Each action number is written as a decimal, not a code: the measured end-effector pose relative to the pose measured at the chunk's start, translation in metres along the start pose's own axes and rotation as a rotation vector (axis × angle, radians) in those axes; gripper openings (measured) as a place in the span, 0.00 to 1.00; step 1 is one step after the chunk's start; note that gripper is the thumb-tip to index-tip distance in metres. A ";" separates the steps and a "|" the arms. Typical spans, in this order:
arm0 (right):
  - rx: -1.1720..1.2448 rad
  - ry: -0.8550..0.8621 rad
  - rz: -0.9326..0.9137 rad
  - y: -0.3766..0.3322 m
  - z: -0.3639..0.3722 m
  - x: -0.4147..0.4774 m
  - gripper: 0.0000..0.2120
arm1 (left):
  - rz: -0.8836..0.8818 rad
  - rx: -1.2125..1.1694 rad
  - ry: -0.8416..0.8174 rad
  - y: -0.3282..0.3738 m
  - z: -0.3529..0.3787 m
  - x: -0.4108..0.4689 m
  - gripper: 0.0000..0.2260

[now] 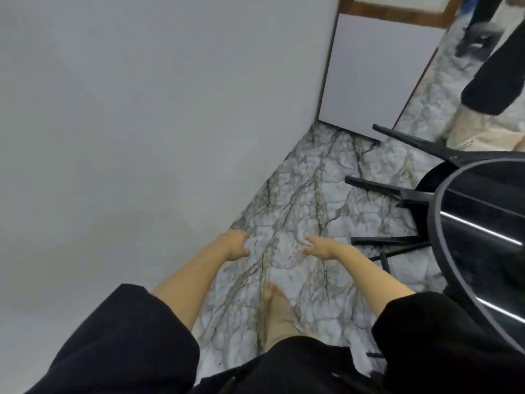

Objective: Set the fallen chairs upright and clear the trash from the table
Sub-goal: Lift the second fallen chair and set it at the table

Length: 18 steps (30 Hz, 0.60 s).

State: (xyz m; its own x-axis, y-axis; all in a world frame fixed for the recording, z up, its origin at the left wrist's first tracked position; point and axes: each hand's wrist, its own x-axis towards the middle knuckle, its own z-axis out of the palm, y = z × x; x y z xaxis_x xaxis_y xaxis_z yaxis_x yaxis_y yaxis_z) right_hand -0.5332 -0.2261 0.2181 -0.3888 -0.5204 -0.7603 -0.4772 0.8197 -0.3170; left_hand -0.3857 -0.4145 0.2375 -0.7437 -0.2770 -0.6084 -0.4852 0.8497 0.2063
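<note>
Single head-worn wide-angle view, looked steeply down and forward from above the person's own arms. Marble floor (298, 194) filled the centre beyond the fingers (308, 240); white wall (127, 123) lay left of them, dark round tabletop (437, 223) close at right edge.

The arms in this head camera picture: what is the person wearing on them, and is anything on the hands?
Both arms come out of wide, loose black sleeves that end near the elbow, leaving the forearms bare. The left hand and right hand are bare too: no gloves, and no watch, ring or bracelet that shows in this slightly blurred picture.
</note>
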 end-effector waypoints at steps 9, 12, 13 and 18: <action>0.145 0.079 0.060 0.002 -0.143 0.116 0.32 | 0.106 0.046 -0.047 -0.012 -0.129 0.167 0.26; 0.185 0.084 0.099 0.002 -0.194 0.138 0.31 | 0.167 0.043 -0.053 -0.005 -0.171 0.215 0.24; 0.194 0.088 0.108 0.001 -0.213 0.144 0.31 | 0.186 0.051 -0.055 -0.001 -0.186 0.232 0.23; 0.250 0.156 0.164 0.019 -0.300 0.204 0.30 | 0.261 0.106 -0.084 0.014 -0.256 0.339 0.25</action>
State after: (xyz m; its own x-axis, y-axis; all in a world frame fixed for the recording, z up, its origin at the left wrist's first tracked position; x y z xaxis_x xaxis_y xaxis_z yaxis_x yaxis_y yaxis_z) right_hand -0.8576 -0.3887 0.2274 -0.5697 -0.3912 -0.7228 -0.1978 0.9189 -0.3414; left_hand -0.7628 -0.6112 0.2307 -0.7943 -0.0089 -0.6075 -0.2286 0.9308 0.2853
